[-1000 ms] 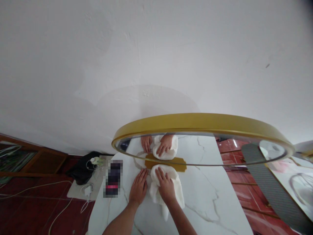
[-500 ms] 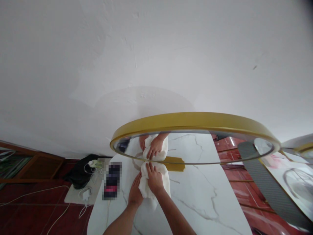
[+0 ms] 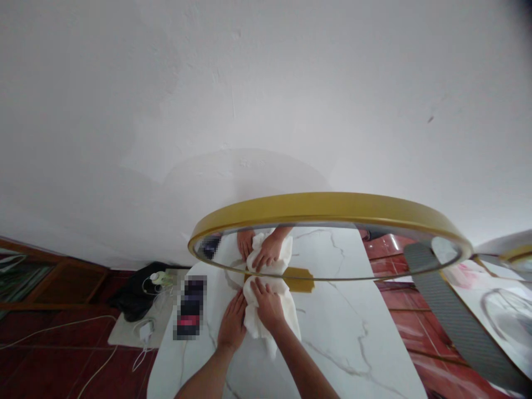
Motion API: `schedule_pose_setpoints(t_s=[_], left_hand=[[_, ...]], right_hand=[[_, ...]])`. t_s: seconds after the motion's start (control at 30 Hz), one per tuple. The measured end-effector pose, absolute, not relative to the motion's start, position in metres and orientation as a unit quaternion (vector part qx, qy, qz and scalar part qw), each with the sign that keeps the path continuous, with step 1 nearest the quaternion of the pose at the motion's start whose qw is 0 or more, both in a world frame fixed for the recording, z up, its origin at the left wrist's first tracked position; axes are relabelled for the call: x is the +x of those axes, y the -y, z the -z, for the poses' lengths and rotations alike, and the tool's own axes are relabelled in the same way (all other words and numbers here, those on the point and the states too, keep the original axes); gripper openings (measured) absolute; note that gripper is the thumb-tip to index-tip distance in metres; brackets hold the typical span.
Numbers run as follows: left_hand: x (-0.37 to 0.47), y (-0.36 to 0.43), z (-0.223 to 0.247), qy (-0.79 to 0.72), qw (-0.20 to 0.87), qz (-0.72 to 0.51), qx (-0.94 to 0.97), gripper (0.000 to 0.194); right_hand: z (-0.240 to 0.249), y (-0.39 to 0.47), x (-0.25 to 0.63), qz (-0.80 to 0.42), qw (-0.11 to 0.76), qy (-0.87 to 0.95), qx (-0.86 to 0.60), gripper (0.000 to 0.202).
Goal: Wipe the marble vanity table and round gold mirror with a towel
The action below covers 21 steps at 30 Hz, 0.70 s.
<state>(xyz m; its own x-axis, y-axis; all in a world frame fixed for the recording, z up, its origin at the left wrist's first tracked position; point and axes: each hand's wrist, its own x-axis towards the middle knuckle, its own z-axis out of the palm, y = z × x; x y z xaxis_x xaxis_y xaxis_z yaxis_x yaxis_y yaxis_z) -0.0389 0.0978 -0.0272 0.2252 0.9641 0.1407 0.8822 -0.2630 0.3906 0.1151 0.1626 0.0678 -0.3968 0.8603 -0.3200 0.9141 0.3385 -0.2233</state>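
Lying flat over the white cloth (image 3: 290, 311), the right hand (image 3: 269, 306) apparently pins it to the worktop (image 3: 332, 327) at the gold base (image 3: 302, 281) of the mirror (image 3: 328, 206); the left hand (image 3: 231, 325) rests flat just beside, perhaps bracing, both unclenched.

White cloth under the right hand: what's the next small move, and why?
I'd probably slide the white cloth slightly rightward along the gold mirror base: the right hand lies on the cloth, and the base's right end shows uncovered. The left hand lies beside the cloth on the marble-patterned tabletop.
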Motion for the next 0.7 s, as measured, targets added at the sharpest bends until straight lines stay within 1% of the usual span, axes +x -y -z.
schedule_pose_setpoints(t_s=[0.1,0.23,0.47,0.57,0.7], left_hand=[[-0.038,-0.098,0.026,-0.605,0.094,-0.185,0.769,0.057],[-0.035,-0.098,0.021,-0.629,0.061,-0.17,0.756,0.06],[-0.036,-0.096,0.028,-0.633,0.015,-0.179,0.753,0.059],[-0.037,-0.096,0.029,-0.63,0.019,-0.175,0.757,0.059],[-0.036,-0.097,0.024,-0.638,0.044,-0.159,0.752,0.059]], right_hand=[[-0.067,-0.157,0.126,0.184,0.079,-0.821,0.536,0.078],[-0.067,-0.149,0.139,0.175,0.09,-0.821,0.536,0.075],[-0.068,-0.154,0.122,0.189,0.087,-0.818,0.536,0.074],[-0.064,-0.15,0.125,0.183,0.084,-0.818,0.538,0.076],[-0.056,-0.14,0.158,0.165,0.09,-0.799,0.571,0.087]])
